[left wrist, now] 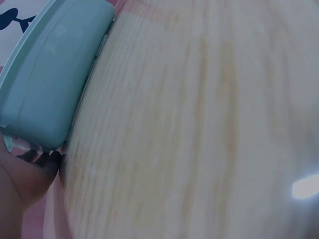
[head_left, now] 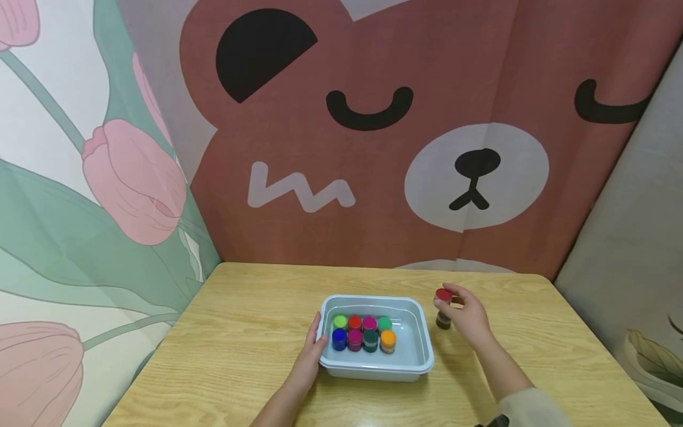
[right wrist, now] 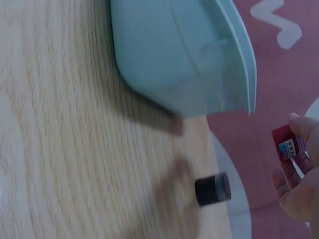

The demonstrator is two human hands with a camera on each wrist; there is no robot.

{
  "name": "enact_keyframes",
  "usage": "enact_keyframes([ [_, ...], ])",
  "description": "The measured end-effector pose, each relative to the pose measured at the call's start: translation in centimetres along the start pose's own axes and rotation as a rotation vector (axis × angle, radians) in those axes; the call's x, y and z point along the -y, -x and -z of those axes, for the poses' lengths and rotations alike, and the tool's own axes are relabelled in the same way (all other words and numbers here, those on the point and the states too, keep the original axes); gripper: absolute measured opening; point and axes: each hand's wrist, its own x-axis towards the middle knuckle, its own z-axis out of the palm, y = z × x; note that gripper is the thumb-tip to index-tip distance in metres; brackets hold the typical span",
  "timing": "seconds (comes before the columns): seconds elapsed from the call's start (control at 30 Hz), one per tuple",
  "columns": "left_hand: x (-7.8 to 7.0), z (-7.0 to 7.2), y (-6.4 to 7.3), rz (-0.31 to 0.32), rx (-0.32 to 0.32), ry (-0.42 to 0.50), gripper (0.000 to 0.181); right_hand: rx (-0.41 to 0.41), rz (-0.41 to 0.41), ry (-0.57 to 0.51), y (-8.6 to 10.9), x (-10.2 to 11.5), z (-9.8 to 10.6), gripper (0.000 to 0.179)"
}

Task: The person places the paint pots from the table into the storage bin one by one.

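Observation:
My left hand (head_left: 308, 363) grips the left rim of a pale blue plastic tub (head_left: 413, 341), its thumb over the rim and fingers outside. In the left wrist view, dark-shadowed fingertips touch the tub's lower corner. Two rows of small paint jars stand inside, among them a blue jar (head_left: 339, 340) and an orange-lidded jar (head_left: 388, 341). Right of the tub, my right hand (head_left: 471, 317) pinches a red paint jar (right wrist: 284, 142) between thumb and fingers; its label shows. On the table below it is a dark paint jar (right wrist: 212, 189), apart from the red one in the right wrist view.
A wood-grain table (head_left: 224, 338) carries the tub, with its far edge against a brown bear-print curtain (head_left: 299, 237). Tulip-patterned fabric (head_left: 133, 184) hangs at the left. A pale curtain (head_left: 619, 249) is at the right.

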Motion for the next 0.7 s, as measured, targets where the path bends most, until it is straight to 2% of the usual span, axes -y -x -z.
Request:
enact_keyframes([
  [0.23,-0.1,0.0,0.1,-0.002,0.006,0.004,0.061,0.048,0.017,-0.029,0.7,1.9,-1.8,0.057],
  [0.53,-0.1,0.0,0.1,-0.006,0.004,0.002,0.061,0.094,0.08,-0.031,1.4,4.0,-4.6,0.052],
  [0.7,0.0,0.0,0.0,-0.007,0.007,0.003,0.061,0.135,0.074,-0.05,2.0,4.9,-6.3,0.047],
])
